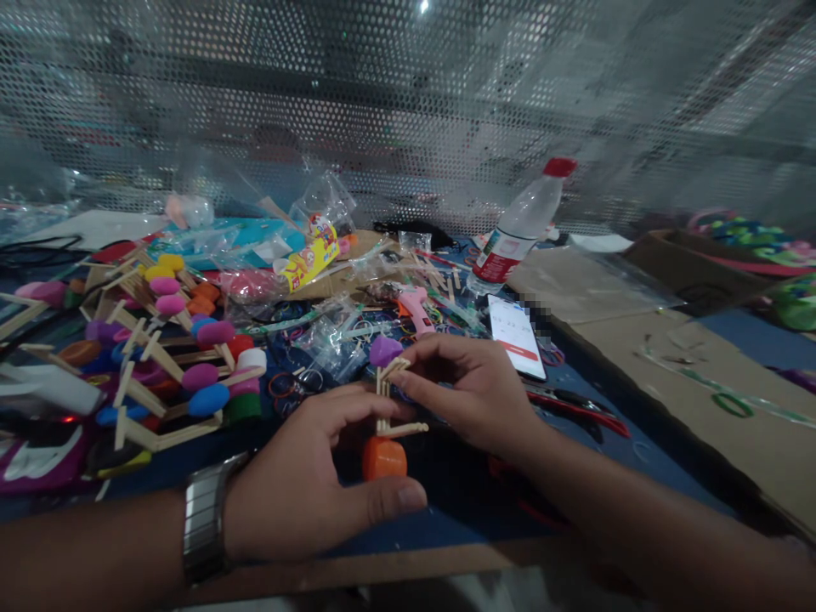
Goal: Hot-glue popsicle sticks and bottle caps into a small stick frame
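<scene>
A small figure of wooden sticks stands between my hands, with a purple cap at its top and an orange bottle cap at its base. One stick juts out sideways above the orange cap. My left hand, a metal watch on its wrist, curves round the lower part, fingers behind the sticks and thumb by the orange cap. Up near the purple cap, my right hand pinches a short stick end between thumb and forefinger. Many similar stick-and-cap pieces are heaped on the left.
A pink glue gun lies behind my hands amid loose sticks and plastic bags. To the right are a phone, red-handled pliers and a tilted-looking water bottle. Cardboard covers the right side; perforated metal mesh rises behind.
</scene>
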Demonstrator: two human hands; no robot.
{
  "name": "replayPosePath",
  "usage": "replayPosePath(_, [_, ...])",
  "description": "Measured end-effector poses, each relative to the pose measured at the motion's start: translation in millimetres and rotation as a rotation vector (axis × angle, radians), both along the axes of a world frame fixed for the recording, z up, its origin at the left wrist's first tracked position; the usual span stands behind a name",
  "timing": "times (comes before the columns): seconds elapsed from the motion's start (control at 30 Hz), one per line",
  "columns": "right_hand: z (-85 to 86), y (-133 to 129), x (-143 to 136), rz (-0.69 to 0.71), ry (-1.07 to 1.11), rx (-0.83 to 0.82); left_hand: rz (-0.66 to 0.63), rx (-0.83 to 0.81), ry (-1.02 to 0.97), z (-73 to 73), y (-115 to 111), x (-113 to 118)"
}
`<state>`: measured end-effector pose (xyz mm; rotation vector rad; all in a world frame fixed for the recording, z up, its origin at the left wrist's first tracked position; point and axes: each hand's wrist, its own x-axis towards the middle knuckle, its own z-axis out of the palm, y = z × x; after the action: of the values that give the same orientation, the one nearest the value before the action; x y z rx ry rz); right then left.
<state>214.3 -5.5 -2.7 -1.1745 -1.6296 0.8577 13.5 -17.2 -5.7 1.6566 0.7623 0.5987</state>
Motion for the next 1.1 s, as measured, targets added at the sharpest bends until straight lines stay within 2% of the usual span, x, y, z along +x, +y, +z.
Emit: replayPosePath(1.1, [-0.5, -0.3, -0.1, -0.003, -0.007, -0.007, -0.006, 0.017, -0.013, 0.2, -0.6, -1.1])
